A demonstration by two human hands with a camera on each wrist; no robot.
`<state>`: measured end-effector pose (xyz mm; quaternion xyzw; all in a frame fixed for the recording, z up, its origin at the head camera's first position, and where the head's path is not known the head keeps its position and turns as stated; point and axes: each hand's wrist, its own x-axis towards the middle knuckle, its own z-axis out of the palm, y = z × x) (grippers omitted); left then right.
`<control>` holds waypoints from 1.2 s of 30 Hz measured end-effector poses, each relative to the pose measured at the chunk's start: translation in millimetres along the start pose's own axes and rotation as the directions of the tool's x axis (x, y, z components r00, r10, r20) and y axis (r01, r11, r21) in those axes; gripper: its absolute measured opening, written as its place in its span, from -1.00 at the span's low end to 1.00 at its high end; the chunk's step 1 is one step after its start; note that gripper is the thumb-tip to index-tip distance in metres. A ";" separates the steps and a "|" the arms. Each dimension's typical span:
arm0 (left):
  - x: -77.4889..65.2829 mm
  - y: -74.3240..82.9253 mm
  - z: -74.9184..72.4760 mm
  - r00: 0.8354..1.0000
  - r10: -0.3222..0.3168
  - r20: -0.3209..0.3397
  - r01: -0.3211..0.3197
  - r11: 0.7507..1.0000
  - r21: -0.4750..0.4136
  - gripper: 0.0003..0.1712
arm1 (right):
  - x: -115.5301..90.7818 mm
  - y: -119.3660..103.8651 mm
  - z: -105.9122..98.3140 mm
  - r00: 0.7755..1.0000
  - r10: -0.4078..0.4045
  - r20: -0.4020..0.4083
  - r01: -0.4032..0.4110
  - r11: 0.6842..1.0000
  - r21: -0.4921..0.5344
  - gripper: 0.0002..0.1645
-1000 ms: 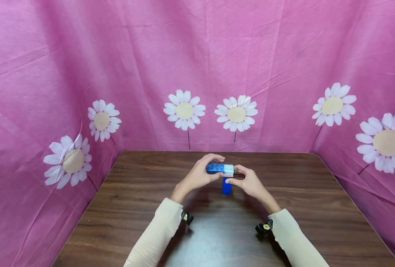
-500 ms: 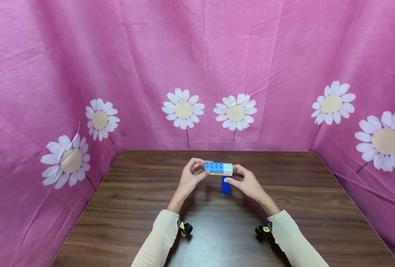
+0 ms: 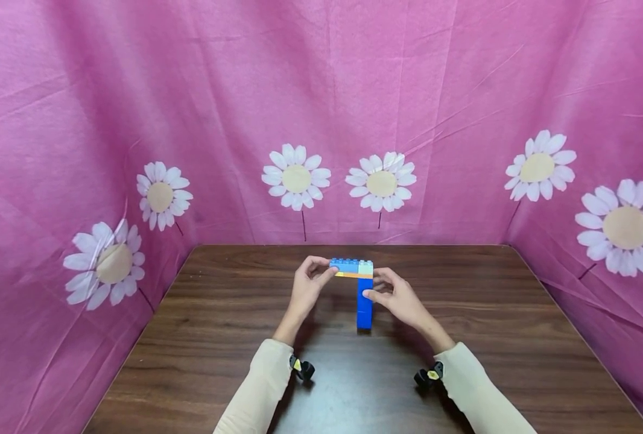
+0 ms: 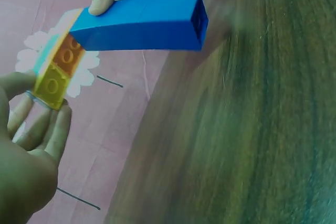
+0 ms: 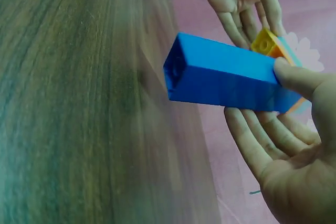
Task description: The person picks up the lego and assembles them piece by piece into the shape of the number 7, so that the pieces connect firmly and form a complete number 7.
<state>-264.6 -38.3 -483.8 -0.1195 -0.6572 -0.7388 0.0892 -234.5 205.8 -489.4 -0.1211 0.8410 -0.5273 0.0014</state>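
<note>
A toy building-brick assembly is held off the table, between both hands. Its blue column [image 3: 365, 313] points down, with the hollow underside visible in both wrist views. Across the top runs an arm with a studded blue brick [image 3: 345, 266] and a pale green-white brick [image 3: 365, 267]. Beneath those lie a yellow brick [image 4: 51, 86] and an orange brick [image 4: 67, 55]. My left hand [image 3: 306, 290] pinches the arm's free left end between thumb and fingers. My right hand [image 3: 400, 299] grips the upper column, thumb on the near face and fingers behind.
A brown wood-grain table [image 3: 234, 307] spreads below the hands. Pink cloth [image 3: 321, 90] printed with white daisies encloses its back and sides. Black wrist cameras [image 3: 303, 369] sit at both cream sleeve cuffs.
My left hand has drawn back from over the blue brick to pinch its left end. The assembly has tipped, showing more of the column and less of the studs. The right hand keeps its grip.
</note>
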 end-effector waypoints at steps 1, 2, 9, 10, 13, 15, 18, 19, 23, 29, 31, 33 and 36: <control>0.9 -0.7 0.1 1.000 -0.019 -0.009 0.019 1.000 0.010 -0.71 | 1.0 0.0 0.5 1.000 0.007 -0.002 -0.007 1.000 0.020 -0.31; 1.5 -1.4 0.2 0.999 -0.034 -0.012 0.034 0.999 0.025 -0.71 | 2.1 -0.2 1.1 1.000 0.020 -0.007 -0.019 0.999 0.047 -0.32; 7.6 -12.9 0.0 0.993 -0.119 -0.021 0.121 0.980 0.158 -0.75 | 10.5 8.5 8.2 0.991 0.127 -0.047 -0.125 0.991 0.044 -0.45; 8.2 -14.5 -0.4 0.991 -0.130 -0.020 0.131 0.975 0.177 -0.75 | 11.3 9.9 9.9 0.988 0.144 -0.048 -0.143 0.989 0.023 -0.45; 9.9 -18.4 -2.1 0.987 -0.161 -0.023 0.162 0.955 0.249 -0.75 | 12.9 11.5 14.3 0.982 0.186 -0.045 -0.187 0.982 -0.028 -0.45; 10.5 -20.9 -3.4 0.983 -0.180 -0.029 0.180 0.930 0.322 -0.74 | 13.4 11.6 16.3 0.979 0.201 -0.046 -0.203 0.978 -0.048 -0.45; 11.6 -25.2 -5.7 0.977 -0.209 -0.036 0.205 0.885 0.418 -0.75 | 14.0 11.9 19.2 0.974 0.218 -0.058 -0.222 0.971 -0.087 -0.46; 11.9 -26.5 -6.3 0.975 -0.219 -0.038 0.213 0.872 0.441 -0.75 | 14.0 11.9 20.2 0.973 0.220 -0.061 -0.226 0.969 -0.101 -0.46; 12.5 -32.4 -8.4 0.968 -0.246 -0.046 0.236 0.838 0.491 -0.76 | 13.4 12.6 23.8 0.975 0.216 -0.057 -0.222 0.964 -0.149 -0.49; 11.9 -36.3 -10.3 0.968 -0.249 -0.040 0.234 0.830 0.506 -0.77 | 13.2 15.7 28.5 0.979 0.199 -0.040 -0.203 0.965 -0.165 -0.51; 12.9 -36.4 -10.5 0.968 -0.249 -0.035 0.232 0.827 0.512 -0.77 | 13.3 15.4 29.3 0.980 0.195 -0.051 -0.201 0.965 -0.167 -0.51; 14.3 -36.3 -10.4 0.968 -0.248 -0.030 0.228 0.825 0.517 -0.77 | 13.4 15.1 29.5 0.980 0.188 -0.062 -0.196 0.966 -0.170 -0.51; 15.8 -36.4 -10.0 0.967 -0.253 -0.026 0.231 0.828 0.511 -0.76 | 13.6 13.8 29.5 0.980 0.187 -0.069 -0.196 0.966 -0.169 -0.50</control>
